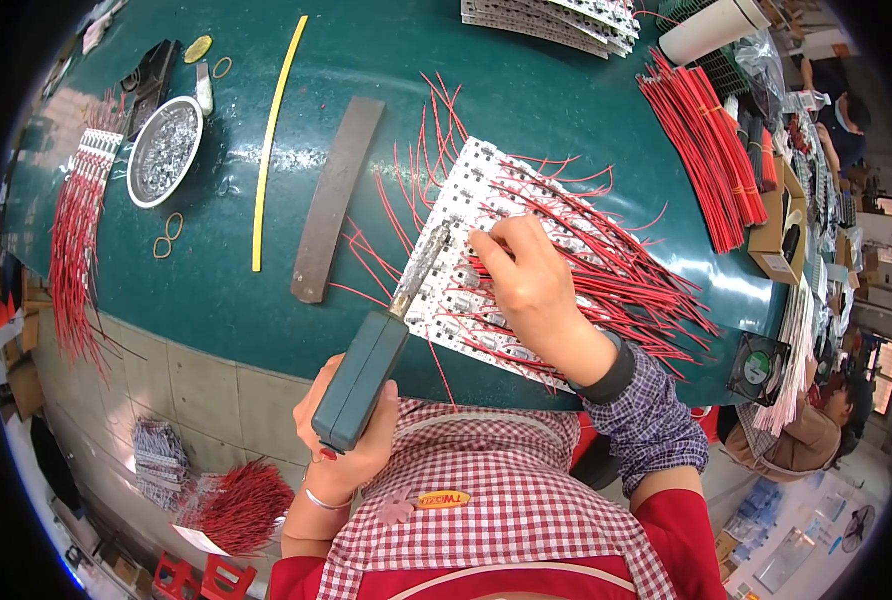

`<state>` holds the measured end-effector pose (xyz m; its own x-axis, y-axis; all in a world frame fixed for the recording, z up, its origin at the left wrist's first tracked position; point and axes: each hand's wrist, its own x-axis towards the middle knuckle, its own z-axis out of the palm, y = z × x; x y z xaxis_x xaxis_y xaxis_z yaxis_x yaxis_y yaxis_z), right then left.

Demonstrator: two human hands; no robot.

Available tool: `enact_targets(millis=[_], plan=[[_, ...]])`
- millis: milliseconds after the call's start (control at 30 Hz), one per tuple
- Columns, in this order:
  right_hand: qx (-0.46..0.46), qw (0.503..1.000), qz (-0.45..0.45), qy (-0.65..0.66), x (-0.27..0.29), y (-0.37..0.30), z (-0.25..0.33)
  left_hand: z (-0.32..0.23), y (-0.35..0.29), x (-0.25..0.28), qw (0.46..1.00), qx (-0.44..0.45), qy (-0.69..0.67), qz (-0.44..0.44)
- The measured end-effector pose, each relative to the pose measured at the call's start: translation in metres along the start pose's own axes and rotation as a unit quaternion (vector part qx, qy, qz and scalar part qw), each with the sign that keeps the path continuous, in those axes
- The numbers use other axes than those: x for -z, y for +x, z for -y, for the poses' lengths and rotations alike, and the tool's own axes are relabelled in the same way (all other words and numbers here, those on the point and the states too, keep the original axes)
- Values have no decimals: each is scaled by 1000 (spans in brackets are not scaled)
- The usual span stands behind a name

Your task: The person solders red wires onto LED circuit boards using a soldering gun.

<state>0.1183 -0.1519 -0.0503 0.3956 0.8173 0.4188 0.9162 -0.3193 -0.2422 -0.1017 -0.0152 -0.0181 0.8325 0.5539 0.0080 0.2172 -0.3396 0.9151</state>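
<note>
Grips a dark-green, boxy hand tool [366, 375] with long metal barrel [423, 268] in left hand [356, 460], fingers [311, 405] wrapped around housing. Slants along long axis from below-left of the white, flat circuit-board panel with black parts [473, 195], up and rightward, ending over panel's left part; cannot tell about tip contact. Holds right hand [536, 290] above panel, nearer its middle than left hand, fingers narrow, thumb by index, just right of barrel's tip and slightly lower. Cannot tell about any wire between them. Shows thin red wires [616, 290] fanned across panel, past right edge. Rests on green bench [231, 100], with grey-brown flat bar [338, 200] left of panel, narrow yellow strip [279, 150] farther left, thick red wire bundle [704, 150] up and right of panel.
</note>
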Motion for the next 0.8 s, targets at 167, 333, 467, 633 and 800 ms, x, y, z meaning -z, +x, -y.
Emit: enact_targets(millis=[167,333,467,633,800], plan=[[-15,995,-82,45,16,-5,2,7,-4,0,999,5,-13,-36],[-80,992,-19,100,17,-14,16,5,3,-1,998,-38,-6,-58],[-51,998,-6,42,4,-11,15,4,4,0,997,-46,8,-56],[-107,991,15,80,4,-20,19,2,1,3,998,-11,9,-57],[-85,992,-27,93,2,-9,18,5,0,3,999,-5,-1,-52]])
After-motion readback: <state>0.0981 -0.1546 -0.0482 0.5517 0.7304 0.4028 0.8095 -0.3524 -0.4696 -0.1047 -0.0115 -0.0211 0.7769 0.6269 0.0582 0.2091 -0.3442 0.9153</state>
